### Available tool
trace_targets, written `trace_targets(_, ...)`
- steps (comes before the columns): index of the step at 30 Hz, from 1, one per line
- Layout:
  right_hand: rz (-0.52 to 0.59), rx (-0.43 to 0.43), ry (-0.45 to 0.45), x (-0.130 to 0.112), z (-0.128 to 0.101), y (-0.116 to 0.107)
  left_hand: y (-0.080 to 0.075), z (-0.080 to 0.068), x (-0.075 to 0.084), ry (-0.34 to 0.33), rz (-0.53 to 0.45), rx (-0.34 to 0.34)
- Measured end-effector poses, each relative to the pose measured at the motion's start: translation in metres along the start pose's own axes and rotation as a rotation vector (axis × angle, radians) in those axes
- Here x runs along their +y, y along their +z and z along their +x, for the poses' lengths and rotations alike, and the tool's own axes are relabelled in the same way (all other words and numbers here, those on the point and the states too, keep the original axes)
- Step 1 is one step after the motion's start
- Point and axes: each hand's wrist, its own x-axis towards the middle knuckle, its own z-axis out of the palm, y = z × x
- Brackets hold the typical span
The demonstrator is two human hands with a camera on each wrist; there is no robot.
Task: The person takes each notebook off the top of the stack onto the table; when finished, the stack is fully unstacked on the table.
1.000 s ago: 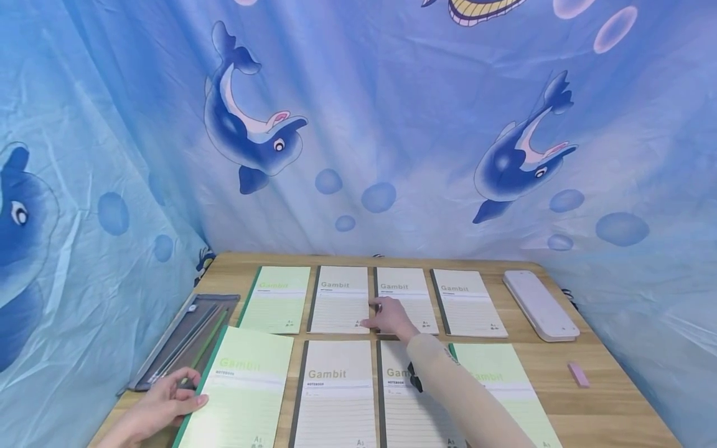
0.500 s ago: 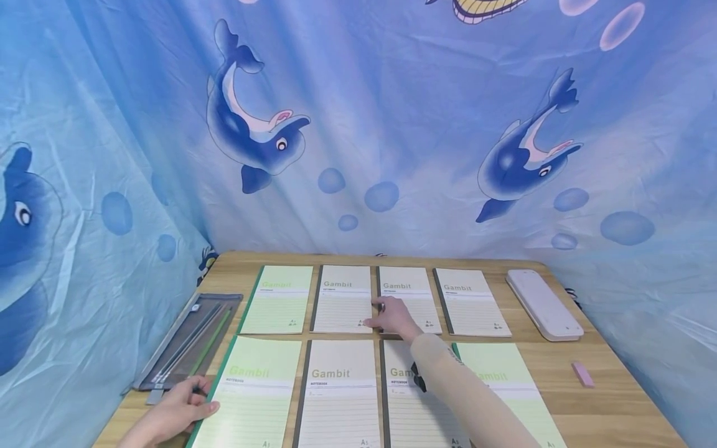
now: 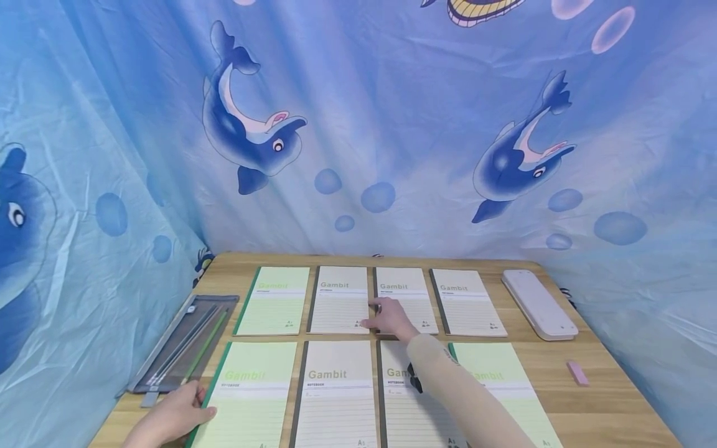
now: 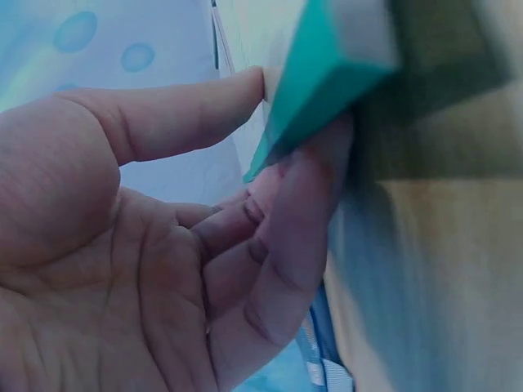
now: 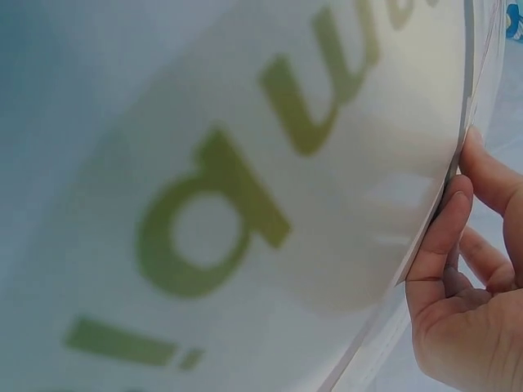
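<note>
In the head view my left hand grips a light green notebook at the front left by its green spine. The left wrist view shows the thumb on the cover and fingers beneath the spine, which stands slightly off the table. My right hand reaches over the lower left of a white notebook in the back row. Its thumb and index finger touch the right edge of the neighbouring white notebook. The right wrist view shows the fingertips against a notebook edge.
A back-left green notebook and back-right white notebook complete the far row. White notebooks and a green one lie in front. A mesh pencil pouch, white pencil case and pink eraser lie at the sides.
My left hand has lowered the green notebook, which was tilted and higher, into line with the front row. The right hand has stayed at the same place.
</note>
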Motion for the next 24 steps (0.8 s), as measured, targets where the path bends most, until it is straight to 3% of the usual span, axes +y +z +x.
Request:
trace_targets(8,-0.015,-0.005,0.006,-0.0014,0.0004,-0.0004,-0.0013,0.0012,0.0033,-0.064,0.168,-0.003)
trace_targets(24,-0.015,-0.001,0.002,-0.0030,-0.0011,0.0016,-0.0010,-0.0006,0.0022,-0.073,0.210,0.006)
